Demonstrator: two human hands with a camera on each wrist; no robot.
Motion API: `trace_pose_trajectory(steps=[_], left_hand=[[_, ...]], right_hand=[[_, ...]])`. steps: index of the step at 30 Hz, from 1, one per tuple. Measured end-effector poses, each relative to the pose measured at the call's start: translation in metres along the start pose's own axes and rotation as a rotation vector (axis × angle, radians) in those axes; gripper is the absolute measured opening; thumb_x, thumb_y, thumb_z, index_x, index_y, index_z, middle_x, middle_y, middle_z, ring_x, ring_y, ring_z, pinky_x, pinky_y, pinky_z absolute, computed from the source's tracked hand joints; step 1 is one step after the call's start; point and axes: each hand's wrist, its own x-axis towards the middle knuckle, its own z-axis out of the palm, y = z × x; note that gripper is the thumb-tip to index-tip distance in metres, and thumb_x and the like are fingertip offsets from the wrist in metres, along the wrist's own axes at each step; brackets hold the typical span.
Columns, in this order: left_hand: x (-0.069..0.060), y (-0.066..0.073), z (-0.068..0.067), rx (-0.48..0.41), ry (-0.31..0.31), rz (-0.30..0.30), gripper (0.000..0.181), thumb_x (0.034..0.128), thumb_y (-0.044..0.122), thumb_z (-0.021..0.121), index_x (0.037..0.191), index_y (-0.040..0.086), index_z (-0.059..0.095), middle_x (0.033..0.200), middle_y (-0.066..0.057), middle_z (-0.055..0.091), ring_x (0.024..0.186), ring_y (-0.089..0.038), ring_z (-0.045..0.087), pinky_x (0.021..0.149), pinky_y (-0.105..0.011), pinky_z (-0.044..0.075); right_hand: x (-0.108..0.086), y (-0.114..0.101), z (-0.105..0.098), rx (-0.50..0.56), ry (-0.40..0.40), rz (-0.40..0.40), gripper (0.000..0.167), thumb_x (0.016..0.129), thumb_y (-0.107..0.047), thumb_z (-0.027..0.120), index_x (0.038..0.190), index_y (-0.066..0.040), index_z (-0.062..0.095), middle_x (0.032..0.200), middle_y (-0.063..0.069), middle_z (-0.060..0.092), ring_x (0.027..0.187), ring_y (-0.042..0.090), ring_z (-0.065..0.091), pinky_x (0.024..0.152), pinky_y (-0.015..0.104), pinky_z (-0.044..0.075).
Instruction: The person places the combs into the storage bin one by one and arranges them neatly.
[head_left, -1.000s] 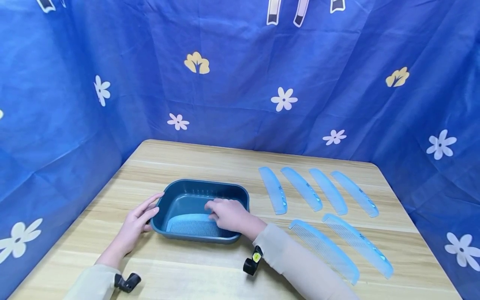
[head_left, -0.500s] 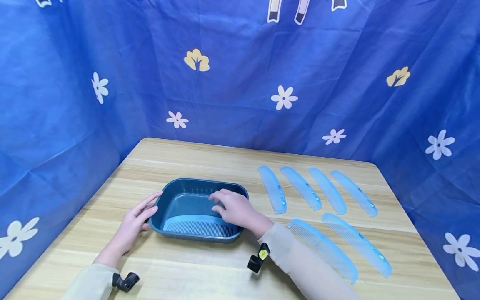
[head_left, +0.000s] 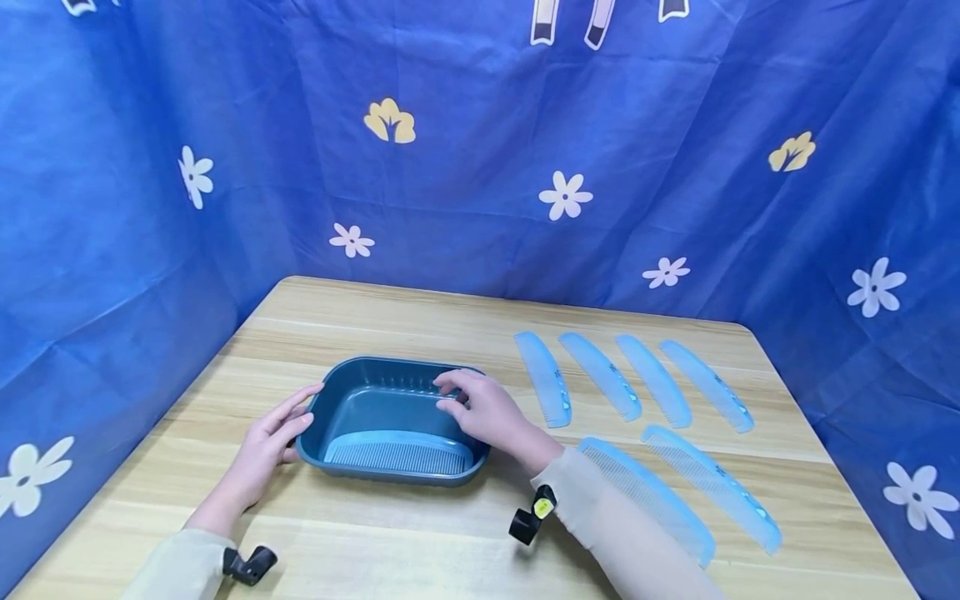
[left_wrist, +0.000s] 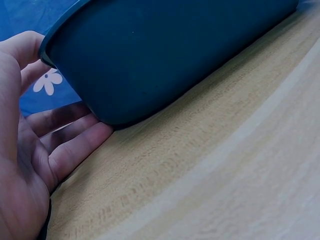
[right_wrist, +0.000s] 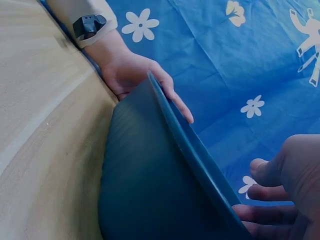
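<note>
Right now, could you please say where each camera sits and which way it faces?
Head: on the head, facing forward and down at the bin and combs; left hand, right hand and sleeves show.
Left wrist: on that wrist, facing the bin's outer wall and table; the left hand shows.
Right wrist: on that wrist, facing along the bin to the curtain; both hands show.
Shared by both wrist views: bin, table, left hand.

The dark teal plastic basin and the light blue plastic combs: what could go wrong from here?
The right hand, at the right end of the basin, might bump it and shift the comb lying inside. The beige fabric sleeve overlaps the nearest loose comb in the head view, and could drag it.
</note>
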Motion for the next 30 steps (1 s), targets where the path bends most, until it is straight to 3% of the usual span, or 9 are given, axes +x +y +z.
trace_pose_trajectory(steps=[12,30], left_hand=[[0.001,0.001,-0.001,-0.021,-0.003,0.011,0.046,0.0995,0.02,0.045,0.144,0.015,0.035,0.126,0.003,0.042,0.101,-0.004,0.055,0.064,-0.034,0.055],[0.001,0.0,0.001,0.012,0.013,-0.013,0.045,0.0996,0.023,0.045,0.144,0.017,0.036,0.125,0.006,0.045,0.098,-0.004,0.057,0.064,-0.032,0.055]], right_hand=[[-0.009,0.004,-0.013,0.099,0.075,-0.005,0.028,0.09,-0.013,0.063,0.118,-0.011,0.06,0.103,0.002,0.063,0.083,0.01,0.059,0.07,0.024,0.05],[-0.022,0.019,-0.026,0.137,0.172,-0.022,0.029,0.086,-0.006,0.066,0.114,-0.004,0.061,0.092,0.002,0.062,0.075,0.012,0.06,0.065,0.022,0.05]])
